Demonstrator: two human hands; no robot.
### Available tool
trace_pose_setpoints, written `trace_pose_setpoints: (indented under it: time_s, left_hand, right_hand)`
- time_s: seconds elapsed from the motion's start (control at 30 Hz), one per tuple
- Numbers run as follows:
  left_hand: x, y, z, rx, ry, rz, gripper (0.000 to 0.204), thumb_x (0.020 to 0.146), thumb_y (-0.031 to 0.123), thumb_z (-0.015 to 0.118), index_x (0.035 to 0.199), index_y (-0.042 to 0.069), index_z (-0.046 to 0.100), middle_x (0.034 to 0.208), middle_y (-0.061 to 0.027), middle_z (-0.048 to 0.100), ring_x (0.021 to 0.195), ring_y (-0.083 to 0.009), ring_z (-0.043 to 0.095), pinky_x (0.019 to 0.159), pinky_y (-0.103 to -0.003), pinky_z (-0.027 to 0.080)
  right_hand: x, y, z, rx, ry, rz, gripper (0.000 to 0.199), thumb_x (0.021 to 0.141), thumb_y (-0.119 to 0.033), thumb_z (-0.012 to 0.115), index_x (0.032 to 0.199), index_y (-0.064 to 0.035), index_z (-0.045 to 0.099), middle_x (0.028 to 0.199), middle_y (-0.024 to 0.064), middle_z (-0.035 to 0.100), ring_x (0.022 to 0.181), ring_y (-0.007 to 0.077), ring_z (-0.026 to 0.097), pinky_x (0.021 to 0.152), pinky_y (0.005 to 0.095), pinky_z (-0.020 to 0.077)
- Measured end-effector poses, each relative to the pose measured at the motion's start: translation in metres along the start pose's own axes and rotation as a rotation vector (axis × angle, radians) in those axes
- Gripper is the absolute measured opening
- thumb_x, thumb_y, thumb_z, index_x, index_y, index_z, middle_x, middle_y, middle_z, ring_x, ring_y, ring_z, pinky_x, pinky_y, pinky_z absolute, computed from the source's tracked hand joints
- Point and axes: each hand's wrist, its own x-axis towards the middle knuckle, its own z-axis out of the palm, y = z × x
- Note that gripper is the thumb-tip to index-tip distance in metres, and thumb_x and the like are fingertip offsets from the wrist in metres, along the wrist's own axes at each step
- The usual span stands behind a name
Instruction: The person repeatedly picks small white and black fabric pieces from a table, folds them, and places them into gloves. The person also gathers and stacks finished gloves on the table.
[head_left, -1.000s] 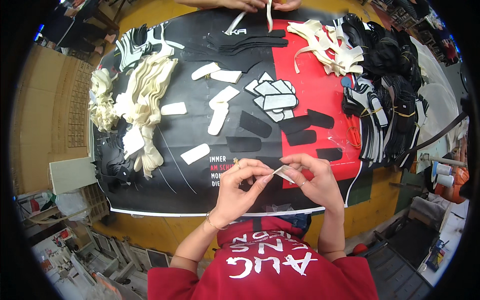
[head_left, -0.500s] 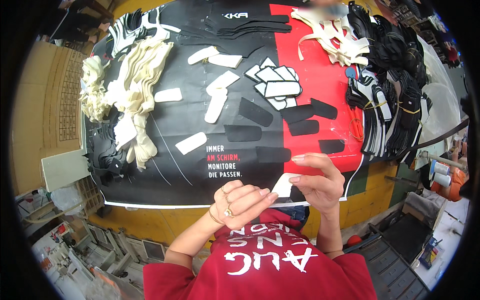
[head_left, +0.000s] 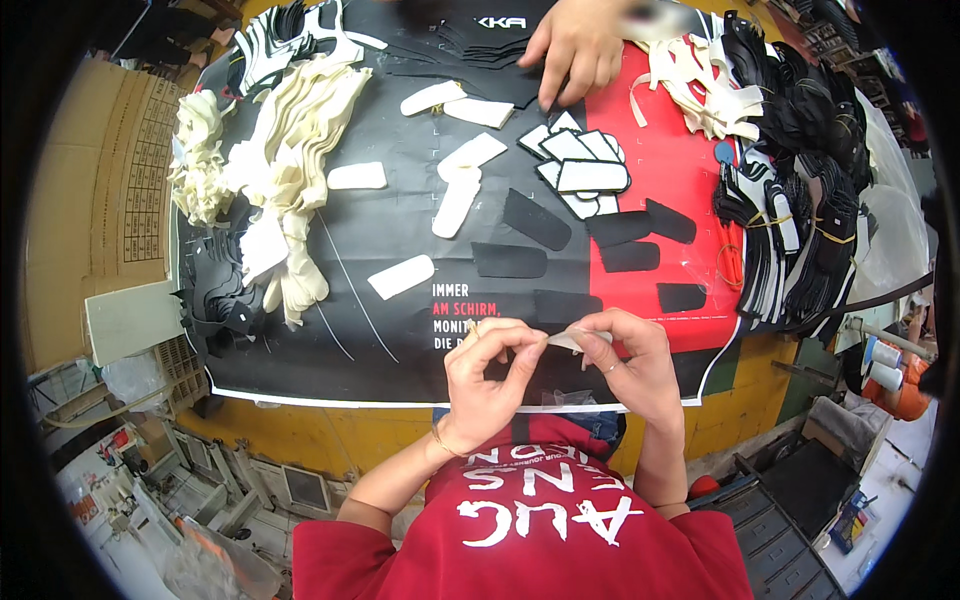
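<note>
Near the front edge of the table, my left hand (head_left: 492, 372) pinches one end of a small white fabric piece (head_left: 566, 341) between thumb and forefinger. My right hand (head_left: 636, 362) holds its other end, so the piece stretches between both hands, seen nearly edge-on. Just beyond my hands lie several loose black fabric pieces (head_left: 536, 219) with one rounded end. Behind those is a fanned pile of white pieces with black edging (head_left: 592, 177). Several cream pieces (head_left: 402, 277) of similar shape lie scattered to the left.
A co-worker's hand (head_left: 576, 55) reaches over the far side, its fingertips by the edged pile. Long cream fabric stacks (head_left: 290, 140) lie at the left. Bundled black and white cut parts (head_left: 828, 225) line the right edge. Orange-handled scissors (head_left: 729, 268) lie beside them.
Both my hands have lifted slightly away from me, and my left fingers have gone from stretched to pinching the white piece. A co-worker's hand has come in over the far side.
</note>
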Motion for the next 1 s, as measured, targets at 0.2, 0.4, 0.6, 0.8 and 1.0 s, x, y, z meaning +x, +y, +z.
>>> trace_pose_setpoints:
  time_s: [0.2,0.4,0.6,0.8,1.0]
  left_hand:
    - [0.013,-0.005,-0.007,0.168,-0.003,0.044,0.019,0.087,0.003,0.072,0.105,0.0,0.07,0.094,-0.0103,0.069,0.072,-0.0176,0.063,0.068,-0.029,0.052]
    - [0.018,0.003,-0.011,0.078,-0.149,-0.076,0.024,0.086,0.005,0.074,0.11,0.003,0.07,0.098,-0.0093,0.069,0.075,-0.0152,0.063,0.068,-0.028,0.051]
    - [0.029,-0.002,-0.024,0.356,0.005,0.224,0.02,0.083,0.009,0.076,0.102,0.006,0.071,0.097,-0.0093,0.068,0.085,-0.0265,0.066,0.075,-0.035,0.051]
    - [0.073,-0.018,-0.06,0.652,0.156,0.228,0.034,0.085,0.021,0.076,0.113,0.004,0.067,0.109,-0.013,0.065,0.098,-0.0326,0.062,0.086,-0.042,0.046]
    - [0.107,-0.02,-0.053,0.76,0.041,0.193,0.029,0.085,0.019,0.075,0.11,0.005,0.068,0.108,-0.0108,0.065,0.102,-0.0299,0.059,0.091,-0.04,0.042]
  right_hand:
    - [0.004,0.003,-0.002,-0.013,0.121,0.187,0.019,0.096,-0.015,0.068,0.101,0.0028,0.07,0.07,0.0041,0.067,0.061,0.0085,0.061,0.056,0.0248,0.0481]
    - [0.004,-0.005,-0.005,-0.042,0.016,0.168,0.017,0.096,-0.013,0.067,0.102,0.0032,0.069,0.077,0.0018,0.067,0.066,0.006,0.058,0.059,0.0225,0.0462]
    - [0.01,-0.005,-0.018,-0.151,0.118,0.032,0.013,0.095,-0.009,0.066,0.101,0.0025,0.069,0.082,0.0071,0.07,0.071,0.0104,0.065,0.063,0.0258,0.0503]
    - [0.047,-0.008,-0.067,-0.274,0.382,0.042,0.02,0.098,-0.015,0.062,0.105,0.0038,0.067,0.081,0.0069,0.068,0.072,0.0103,0.062,0.065,0.0259,0.0485]
    - [0.114,0.004,-0.087,-0.611,0.437,-0.162,0.025,0.097,-0.017,0.06,0.11,0.003,0.066,0.092,0.0212,0.07,0.085,0.0374,0.069,0.08,0.0423,0.0522]
